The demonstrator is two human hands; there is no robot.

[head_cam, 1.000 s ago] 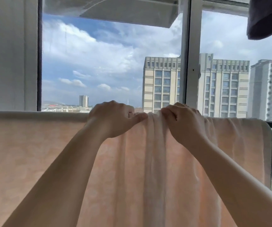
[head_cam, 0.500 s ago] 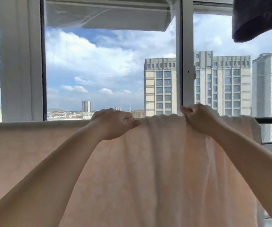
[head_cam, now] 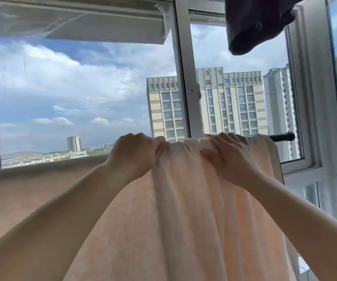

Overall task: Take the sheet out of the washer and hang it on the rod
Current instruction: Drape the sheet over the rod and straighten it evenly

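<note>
The sheet (head_cam: 183, 209), pale peach in colour, hangs draped over the rod (head_cam: 281, 136) in front of the window (head_cam: 185, 78). Its top fold runs along the rod line from the left edge of the view to a point just short of the rod's dark right end, which projects bare beyond the cloth.

The left hand (head_cam: 137, 155) is at the top fold, left of centre. Its fingers are curled over the fold toward the far side, and the thumb presses the near face of the cloth, so the fold is gripped between thumb and fingers. The fingertips are hidden behind the fold.

The right hand (head_cam: 226, 157) is at the top fold just to the right of the left hand, with a short gathered span of cloth between the two. Its fingers curl over the fold and the thumb lies against the near face, pinching the cloth. The knuckles sit level with the rod.

Between and below the hands the sheet is bunched into vertical pleats. To the left of the left hand the cloth lies flat and smooth.

A dark garment (head_cam: 254, 25) hangs at the upper right, well above the sheet. High-rise buildings (head_cam: 234, 102) and clouded sky show through the glass.
</note>
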